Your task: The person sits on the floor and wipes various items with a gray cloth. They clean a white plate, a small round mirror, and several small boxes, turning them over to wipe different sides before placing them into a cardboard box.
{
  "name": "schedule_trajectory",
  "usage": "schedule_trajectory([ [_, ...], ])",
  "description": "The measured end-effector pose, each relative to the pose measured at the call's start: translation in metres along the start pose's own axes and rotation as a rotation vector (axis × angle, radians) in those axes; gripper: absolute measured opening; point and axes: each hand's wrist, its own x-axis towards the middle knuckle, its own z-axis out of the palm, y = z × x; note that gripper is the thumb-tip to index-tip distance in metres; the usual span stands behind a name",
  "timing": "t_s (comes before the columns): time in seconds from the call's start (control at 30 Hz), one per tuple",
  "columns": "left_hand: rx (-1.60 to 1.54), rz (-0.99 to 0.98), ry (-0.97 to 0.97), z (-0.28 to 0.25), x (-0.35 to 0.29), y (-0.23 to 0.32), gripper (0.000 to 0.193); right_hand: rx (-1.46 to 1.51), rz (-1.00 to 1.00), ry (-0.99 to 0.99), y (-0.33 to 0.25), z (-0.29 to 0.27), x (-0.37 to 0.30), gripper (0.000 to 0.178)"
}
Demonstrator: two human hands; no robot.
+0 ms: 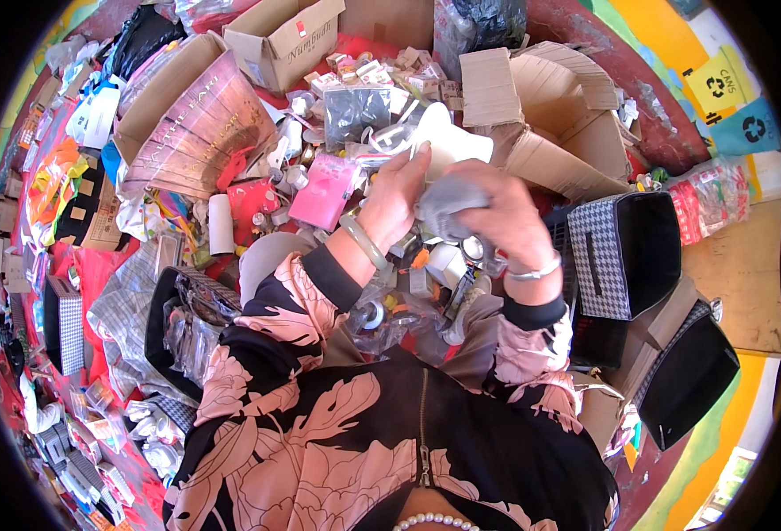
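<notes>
Over the heap, my left hand (397,193) is closed, fingertips pinching the edge of a smooth white curved piece (452,146) whose exact kind I cannot make out. Close beside it, my right hand (504,211) grips a crumpled grey cloth (446,205) and is slightly smeared by motion. The cloth lies just below the white piece; whether they touch is hard to see. To the left of my left hand is a pink box (324,190), with a clear plastic case (357,115) beyond it. Small mixed items, including a white box (448,264), lie under my hands.
Open cardboard boxes stand around the heap: a plain one (550,115) at the right, a printed one (200,124) at the left. Black bins with checked sides (625,257) stand at the right. Another black bin (187,327) holds clear plastic bags. A white cylinder (221,224) lies left.
</notes>
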Motion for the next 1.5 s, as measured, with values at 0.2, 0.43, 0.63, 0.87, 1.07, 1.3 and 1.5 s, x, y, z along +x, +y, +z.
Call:
schedule_trajectory([
  [0.2,0.138,0.152,-0.149,-0.011,0.006,0.000,0.028,0.313,-0.054,0.973,-0.004,-0.052,-0.012,0.030],
  [0.43,0.800,0.408,-0.279,0.002,-0.003,-0.001,0.023,-0.612,-0.287,0.454,-0.025,-0.010,-0.006,0.047],
  [0.63,1.053,0.360,-0.328,-0.001,-0.013,0.004,0.023,-0.702,-0.076,0.588,0.034,-0.033,0.002,0.038],
  [0.87,0.808,0.422,-0.370,-0.017,-0.006,0.006,0.025,-0.038,0.192,0.747,0.054,-0.074,-0.011,0.030],
  [1.07,0.857,0.493,-0.246,-0.015,-0.004,0.002,0.024,-0.020,0.236,0.433,0.029,-0.044,-0.005,0.029],
  [1.3,0.604,0.309,-0.212,-0.013,-0.001,-0.004,0.021,-0.376,-0.173,0.465,0.008,-0.023,-0.006,0.038],
  [1.5,0.493,0.181,-0.059,-0.017,0.005,-0.006,0.019,-0.595,-0.366,0.230,-0.009,0.003,-0.009,0.034],
])
